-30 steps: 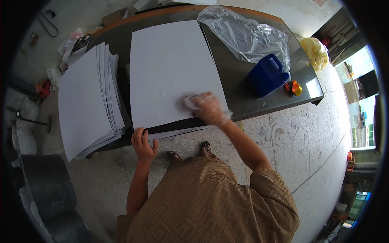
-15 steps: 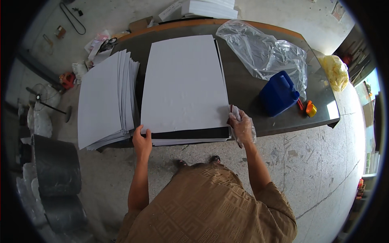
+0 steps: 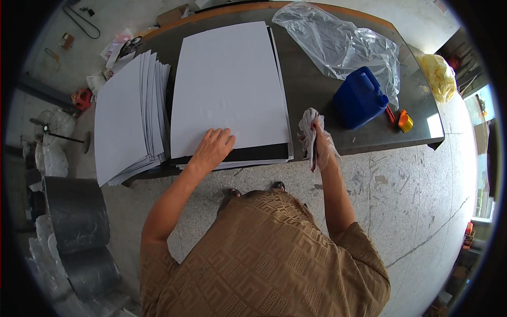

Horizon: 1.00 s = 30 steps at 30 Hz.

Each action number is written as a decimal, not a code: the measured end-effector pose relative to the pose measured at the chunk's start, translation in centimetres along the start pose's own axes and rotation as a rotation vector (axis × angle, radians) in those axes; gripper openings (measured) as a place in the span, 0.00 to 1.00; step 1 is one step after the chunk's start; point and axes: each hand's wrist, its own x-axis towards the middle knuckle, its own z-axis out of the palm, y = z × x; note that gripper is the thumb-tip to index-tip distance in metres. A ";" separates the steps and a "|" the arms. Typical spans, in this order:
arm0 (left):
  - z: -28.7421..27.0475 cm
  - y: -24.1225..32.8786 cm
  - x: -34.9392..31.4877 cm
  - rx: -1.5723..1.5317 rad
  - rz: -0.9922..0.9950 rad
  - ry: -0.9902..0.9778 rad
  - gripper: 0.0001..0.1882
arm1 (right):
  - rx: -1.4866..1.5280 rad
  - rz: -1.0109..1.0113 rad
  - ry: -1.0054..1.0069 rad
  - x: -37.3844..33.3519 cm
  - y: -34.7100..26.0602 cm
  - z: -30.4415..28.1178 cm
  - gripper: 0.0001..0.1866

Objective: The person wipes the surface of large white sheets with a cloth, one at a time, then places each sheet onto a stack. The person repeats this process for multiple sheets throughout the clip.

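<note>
My left hand [image 3: 213,148] lies on the white sheet [image 3: 227,90] close to its near edge, fingers stretched out and flat. Under that sheet a black layer [image 3: 261,152] shows along the near side, with more white edges below it. To the right of the stack, my right hand [image 3: 325,150] grips a crumpled white and dark-red cloth [image 3: 311,124] over the table's near edge. What looks like thin clear plastic covers part of this hand. A second pile of white sheets [image 3: 121,119], loosely fanned, sits on the left.
On the dark table [image 3: 311,90], a blue jerrycan [image 3: 359,100] stands right of the cloth. Crumpled clear plastic film [image 3: 348,47] lies behind it. A red tool [image 3: 390,114] and a yellow-orange roll [image 3: 405,121] are beside it. Dark wrapped rolls [image 3: 76,211] and a fan [image 3: 46,128] stand left.
My left hand has moved from the stack's near-left corner onto the top sheet, its fingers now flat. My right hand has left the near-right corner, carrying the cloth. The view has shifted slightly.
</note>
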 end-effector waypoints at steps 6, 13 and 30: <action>0.3 0.6 0.8 -0.057 -0.036 -0.009 0.24 | 0.167 0.090 -0.231 -0.9 -2.3 0.3 0.38; 0.0 1.6 1.2 -0.064 -0.059 0.127 0.22 | 0.345 0.110 -0.340 -1.1 -4.0 1.2 0.32; -12.4 -15.5 -14.4 -0.057 -1.141 1.199 0.09 | 0.329 -0.142 -0.395 -3.7 -2.1 1.3 0.28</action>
